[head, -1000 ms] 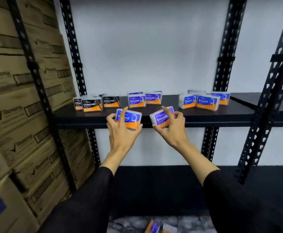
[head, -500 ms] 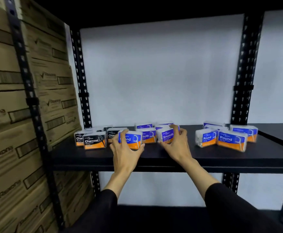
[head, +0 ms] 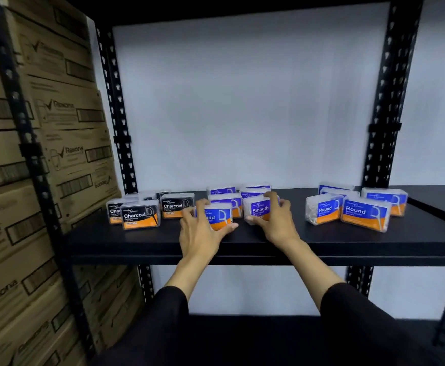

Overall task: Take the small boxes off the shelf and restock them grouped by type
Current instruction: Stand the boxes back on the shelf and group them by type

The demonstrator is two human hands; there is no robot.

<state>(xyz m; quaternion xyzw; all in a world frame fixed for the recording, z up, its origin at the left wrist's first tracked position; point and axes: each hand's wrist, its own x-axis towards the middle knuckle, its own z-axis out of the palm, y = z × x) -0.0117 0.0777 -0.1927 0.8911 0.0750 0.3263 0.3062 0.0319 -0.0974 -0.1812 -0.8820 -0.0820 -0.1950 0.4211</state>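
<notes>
I now have both blue boxes down on the shelf (head: pixel 242 241), at the front of the middle blue cluster; a second ago I held them off its front edge. My left hand (head: pixel 203 231) grips a box lettered "…nd" (head: pixel 217 216), my right hand (head: pixel 274 220) grips the Smooth box (head: pixel 258 208). That left box may belong with the Round group (head: pixel 358 208), well apart to the right.
</notes>
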